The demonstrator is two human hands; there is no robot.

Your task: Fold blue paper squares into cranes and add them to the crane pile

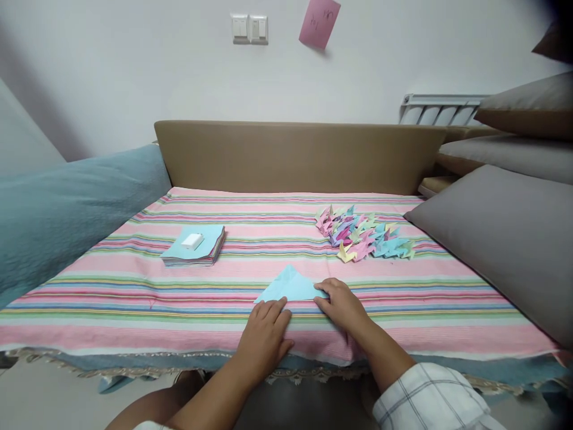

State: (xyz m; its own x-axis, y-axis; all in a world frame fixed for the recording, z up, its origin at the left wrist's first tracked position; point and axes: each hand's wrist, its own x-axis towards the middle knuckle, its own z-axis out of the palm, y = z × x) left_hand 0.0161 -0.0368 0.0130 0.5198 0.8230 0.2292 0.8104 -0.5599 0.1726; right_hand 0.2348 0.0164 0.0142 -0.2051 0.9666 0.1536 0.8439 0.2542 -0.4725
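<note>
A light-blue sheet of origami paper (290, 284), folded into a triangle, lies on the striped cloth in front of me with its point facing away. My left hand (266, 331) rests palm down at its near left edge, fingers stretched out and fingertips touching the fold. At the right corner, my right hand (341, 303) pinches the paper between thumb and fingers. Beyond it, to the right, is a pile of folded paper cranes (358, 236) in pink, blue, yellow, green and purple.
A stack of square coloured paper (210, 254) sits at the left, topped by a small white block (192, 241). Grey cushions (501, 239) line the right side, a blue padded armrest (80, 203) the left. The brown backrest (295, 156) bounds the striped cloth (147, 292) at the rear.
</note>
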